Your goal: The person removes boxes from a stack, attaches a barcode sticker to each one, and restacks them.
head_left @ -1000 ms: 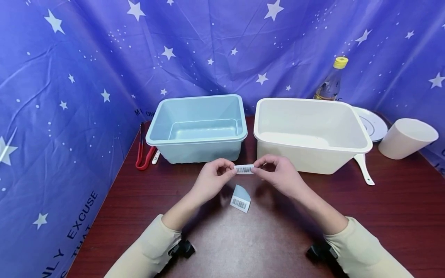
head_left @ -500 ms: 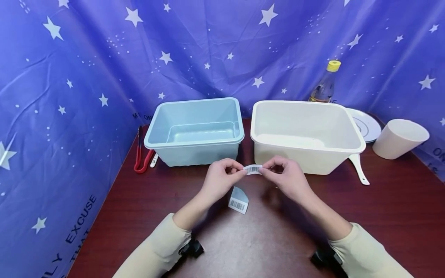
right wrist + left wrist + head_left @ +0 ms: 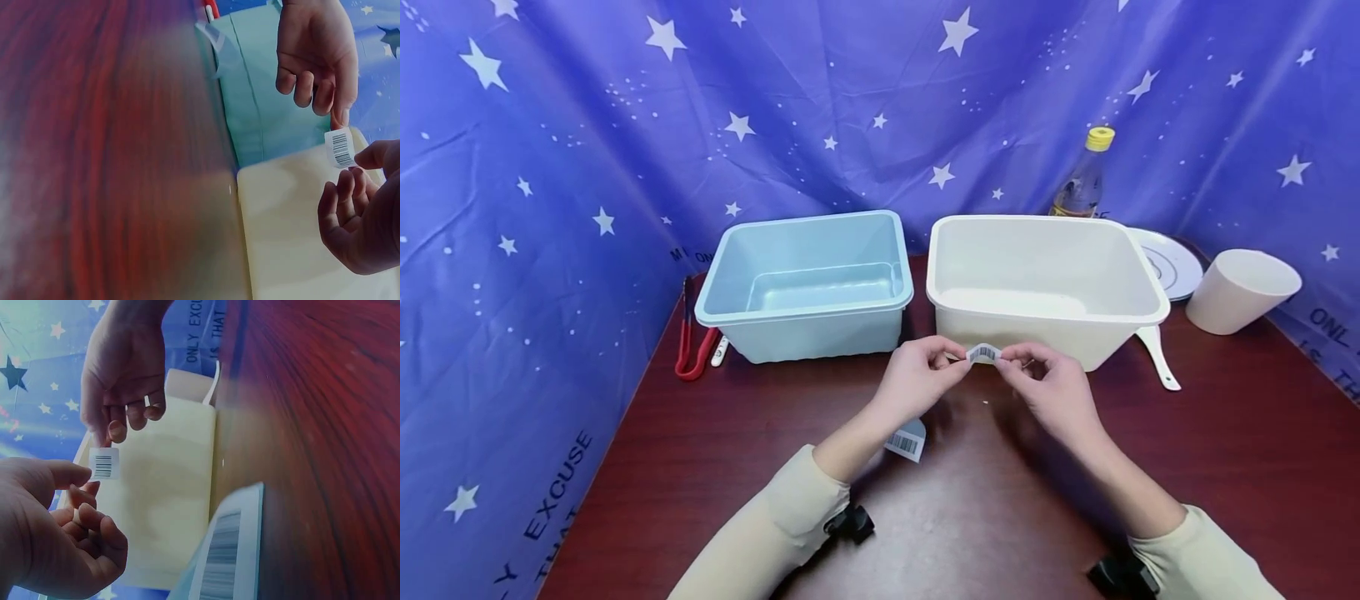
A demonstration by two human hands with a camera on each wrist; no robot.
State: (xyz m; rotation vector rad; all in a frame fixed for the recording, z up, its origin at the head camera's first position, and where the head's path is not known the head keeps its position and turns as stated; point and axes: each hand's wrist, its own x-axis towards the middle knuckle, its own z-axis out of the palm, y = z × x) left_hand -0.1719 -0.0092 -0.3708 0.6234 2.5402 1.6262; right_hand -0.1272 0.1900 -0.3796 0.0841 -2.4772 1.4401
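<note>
Both hands hold a small white barcode label [image 3: 983, 353] above the dark red table [image 3: 737, 450], just in front of the cream tub [image 3: 1047, 283]. My left hand [image 3: 925, 379] pinches its left end and my right hand [image 3: 1048, 387] pinches its right end. The label [image 3: 104, 464] bows upward between the fingertips. The same label [image 3: 340, 149] shows in the right wrist view. A blue backing sheet with a second barcode [image 3: 907, 439] lies on the table under my left wrist, and it fills the near foreground as the backing sheet [image 3: 228, 550] in the left wrist view.
A light blue tub [image 3: 808, 287] stands left of the cream tub. Red tongs [image 3: 688, 342] lie at the far left. A yellow-capped bottle [image 3: 1084, 175], a white plate [image 3: 1172, 265], a cream cup [image 3: 1240, 290] and a white spoon [image 3: 1157, 358] sit at the right. A starry blue curtain [image 3: 550, 208] surrounds the table.
Both hands have shifted right and slightly forward with the label, toward the cream tub. The hands came closer together, so the label now arches instead of lying flat. The backing sheet stayed put.
</note>
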